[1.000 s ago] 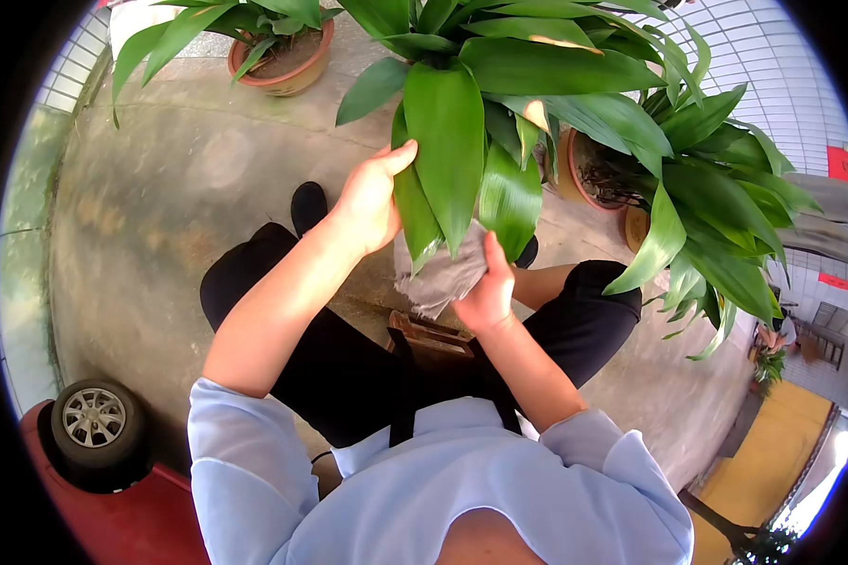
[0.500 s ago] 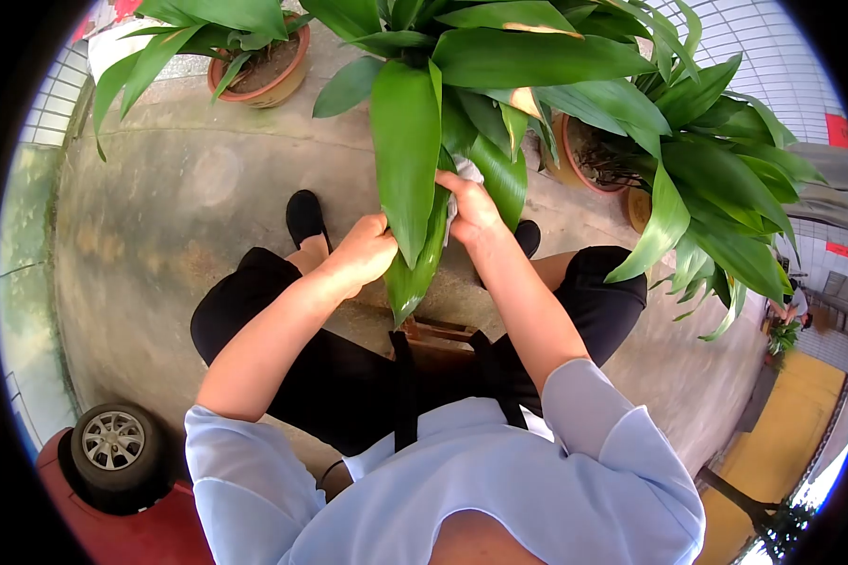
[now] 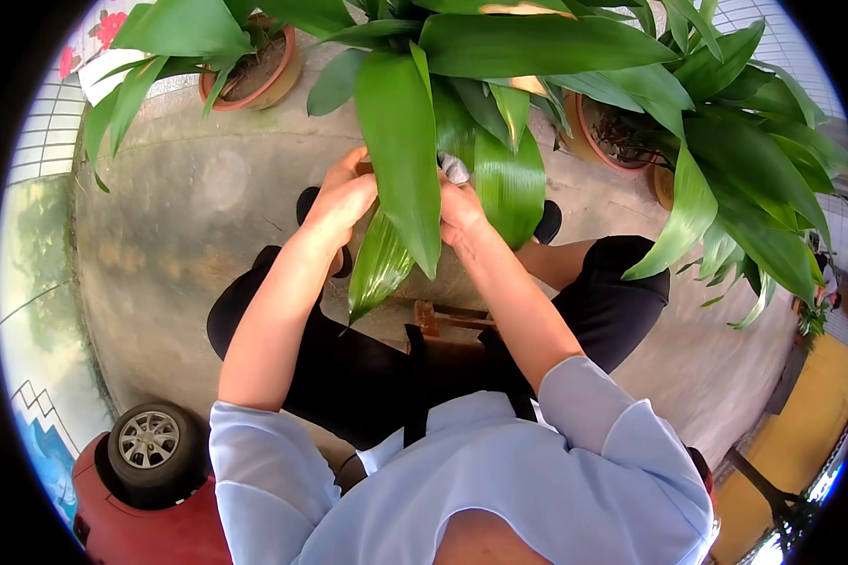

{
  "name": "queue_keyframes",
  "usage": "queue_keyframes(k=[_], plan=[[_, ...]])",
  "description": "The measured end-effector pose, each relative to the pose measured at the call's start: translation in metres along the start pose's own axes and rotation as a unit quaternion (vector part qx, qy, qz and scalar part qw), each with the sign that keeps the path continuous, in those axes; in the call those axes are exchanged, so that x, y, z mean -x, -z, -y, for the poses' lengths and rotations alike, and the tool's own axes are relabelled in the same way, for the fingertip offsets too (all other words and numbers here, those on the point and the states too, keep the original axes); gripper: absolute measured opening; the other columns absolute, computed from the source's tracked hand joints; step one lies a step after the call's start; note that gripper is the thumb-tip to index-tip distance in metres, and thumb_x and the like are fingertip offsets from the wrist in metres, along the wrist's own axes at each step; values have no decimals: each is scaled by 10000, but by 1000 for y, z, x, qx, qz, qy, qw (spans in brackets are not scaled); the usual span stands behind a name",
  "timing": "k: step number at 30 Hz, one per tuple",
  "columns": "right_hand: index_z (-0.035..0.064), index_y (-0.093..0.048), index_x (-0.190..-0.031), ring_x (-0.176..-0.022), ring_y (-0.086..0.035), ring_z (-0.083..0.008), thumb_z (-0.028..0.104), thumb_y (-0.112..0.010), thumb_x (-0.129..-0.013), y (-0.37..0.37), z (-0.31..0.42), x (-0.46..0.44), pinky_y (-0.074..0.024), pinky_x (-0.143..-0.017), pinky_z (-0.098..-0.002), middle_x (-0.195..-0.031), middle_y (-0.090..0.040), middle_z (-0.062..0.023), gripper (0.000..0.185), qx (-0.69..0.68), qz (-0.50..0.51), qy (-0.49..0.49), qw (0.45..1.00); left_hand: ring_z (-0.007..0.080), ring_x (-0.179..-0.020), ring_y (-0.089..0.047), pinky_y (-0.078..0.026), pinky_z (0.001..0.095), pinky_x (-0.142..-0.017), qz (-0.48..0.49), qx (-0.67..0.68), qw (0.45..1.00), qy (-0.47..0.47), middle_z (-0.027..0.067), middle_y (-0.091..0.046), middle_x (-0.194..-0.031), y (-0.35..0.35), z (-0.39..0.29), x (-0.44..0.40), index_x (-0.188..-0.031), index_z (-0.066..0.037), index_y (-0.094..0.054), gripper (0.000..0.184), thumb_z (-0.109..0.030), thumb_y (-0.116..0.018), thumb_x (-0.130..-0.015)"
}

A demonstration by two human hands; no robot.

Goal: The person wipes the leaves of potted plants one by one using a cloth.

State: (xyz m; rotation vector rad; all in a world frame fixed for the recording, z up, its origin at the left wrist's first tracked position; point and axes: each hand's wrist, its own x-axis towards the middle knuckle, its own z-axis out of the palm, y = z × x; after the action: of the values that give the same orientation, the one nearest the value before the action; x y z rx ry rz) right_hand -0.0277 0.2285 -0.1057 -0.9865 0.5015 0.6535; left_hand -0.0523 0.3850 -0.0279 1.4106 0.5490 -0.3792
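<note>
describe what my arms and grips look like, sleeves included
The left sleeve and right sleeve are short, loose and light blue. The left forearm and right forearm are uncovered, with no watch, cable or marking visible. The left grip and right grip are bare hands without gloves; a green leaf partly hides both.

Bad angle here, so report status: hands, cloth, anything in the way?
Left hand, right hand either side of front leaf. Grey cloth partly showing by right hand. Leaf blocks view between hands.
</note>
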Motion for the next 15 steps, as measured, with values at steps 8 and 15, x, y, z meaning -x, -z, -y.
queue_keyframes(k=[8, 15], plan=[[-32, -541, -1124, -904, -585, -188, 180, -538, -918, -17, 27, 39, -486, -742, -304, -1031, -611, -124, 295, 87, -1, 37, 996, 133, -699, -579, -484, 290, -618, 6, -17, 999, -42, 79, -611, -915, -14, -6, -35, -1050, -25, -554, 246, -98, -623, -826], [-61, -505, -1173, -985, -566, -218, 135, -577, -882, 4, 15, 60, -456, -838, -317, -1109, -589, -150, 359, 95, 0, 67, 993, 185, -891, -580, -482, 346, -767, -54, 48, 985, 154, 99, -601, -1033, -23, -15, -33, -1269, -22, -431, 471, -177, -610, -861]])
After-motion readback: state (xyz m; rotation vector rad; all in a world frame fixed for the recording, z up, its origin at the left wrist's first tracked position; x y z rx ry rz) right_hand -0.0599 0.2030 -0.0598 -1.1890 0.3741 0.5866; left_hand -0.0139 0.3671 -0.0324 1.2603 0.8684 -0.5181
